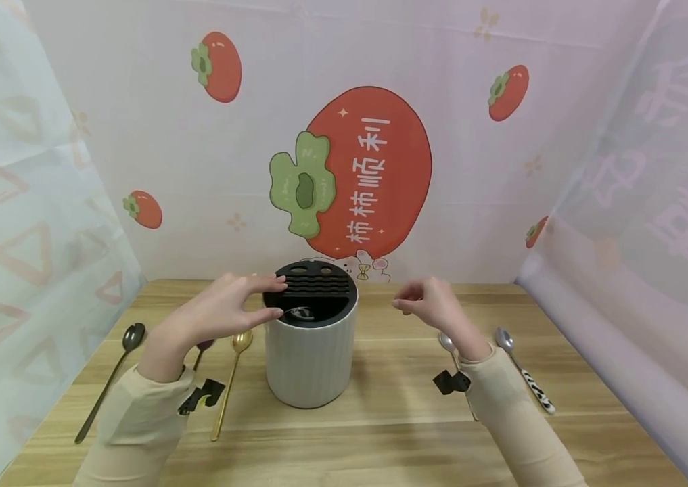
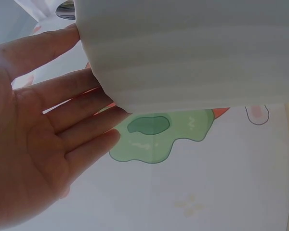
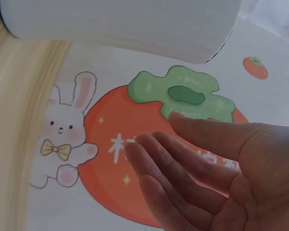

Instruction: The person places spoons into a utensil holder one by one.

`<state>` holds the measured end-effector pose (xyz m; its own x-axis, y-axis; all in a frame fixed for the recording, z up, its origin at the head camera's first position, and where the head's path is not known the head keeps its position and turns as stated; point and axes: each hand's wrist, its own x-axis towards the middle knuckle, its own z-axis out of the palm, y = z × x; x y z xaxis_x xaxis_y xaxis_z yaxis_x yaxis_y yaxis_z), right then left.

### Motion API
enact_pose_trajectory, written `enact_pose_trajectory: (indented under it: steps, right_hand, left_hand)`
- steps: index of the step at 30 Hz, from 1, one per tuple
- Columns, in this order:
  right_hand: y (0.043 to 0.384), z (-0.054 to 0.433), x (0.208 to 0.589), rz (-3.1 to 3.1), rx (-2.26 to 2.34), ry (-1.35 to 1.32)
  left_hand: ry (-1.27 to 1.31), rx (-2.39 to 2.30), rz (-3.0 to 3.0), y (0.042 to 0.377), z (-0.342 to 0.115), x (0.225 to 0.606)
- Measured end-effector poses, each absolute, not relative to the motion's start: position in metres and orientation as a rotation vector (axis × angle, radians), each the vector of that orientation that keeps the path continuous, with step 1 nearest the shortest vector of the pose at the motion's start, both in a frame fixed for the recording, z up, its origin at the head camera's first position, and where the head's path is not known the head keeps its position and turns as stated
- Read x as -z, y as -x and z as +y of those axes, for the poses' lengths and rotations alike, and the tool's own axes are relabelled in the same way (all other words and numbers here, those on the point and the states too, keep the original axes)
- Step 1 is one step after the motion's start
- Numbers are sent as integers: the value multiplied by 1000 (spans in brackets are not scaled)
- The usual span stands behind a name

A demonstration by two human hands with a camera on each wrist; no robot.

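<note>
A white ribbed utensil holder (image 1: 310, 365) with a black slotted top (image 1: 318, 287) stands upright on the table. Inside its open front compartment shows the shiny bowl of a silver spoon (image 1: 302, 313); the rest of that spoon is hidden. My left hand (image 1: 222, 308) is at the holder's left rim, fingers and thumb extended and spread. In the left wrist view, its fingertips (image 2: 106, 96) meet the holder's top edge, and the spoon bowl (image 2: 66, 9) sits just past the thumb. Off to the holder's right, my right hand (image 1: 431, 303) hovers with loosely curved fingers, holding nothing.
Left of the holder lie a long black spoon (image 1: 113, 379), a gold spoon (image 1: 233, 379) and a dark spoon (image 1: 203, 345) partly behind the left wrist. On the right are a silver spoon (image 1: 447, 341), partly covered by the arm, and a spoon with a patterned handle (image 1: 529, 379).
</note>
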<state>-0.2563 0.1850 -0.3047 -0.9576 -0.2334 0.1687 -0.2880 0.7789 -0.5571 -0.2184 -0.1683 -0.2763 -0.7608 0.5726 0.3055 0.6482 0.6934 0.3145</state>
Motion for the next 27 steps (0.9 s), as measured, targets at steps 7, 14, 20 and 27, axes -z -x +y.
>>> enact_pose_trajectory:
  steps: [7,14,20,27]
  right_hand:
    - [258,198,314,-2921,-884,-339]
    - [259,211,325,-2903,-884,-323]
    - [258,219,333,-2946,-884,-265]
    - [259,229,344,-2969,-885,-226]
  left_hand:
    - [990,614,-2728,218,-168,275]
    - [989,615,-2736,218,-169,275]
    - [992,615,-2732,218,-169,275]
    - [995,617,-2727,219,-169,276]
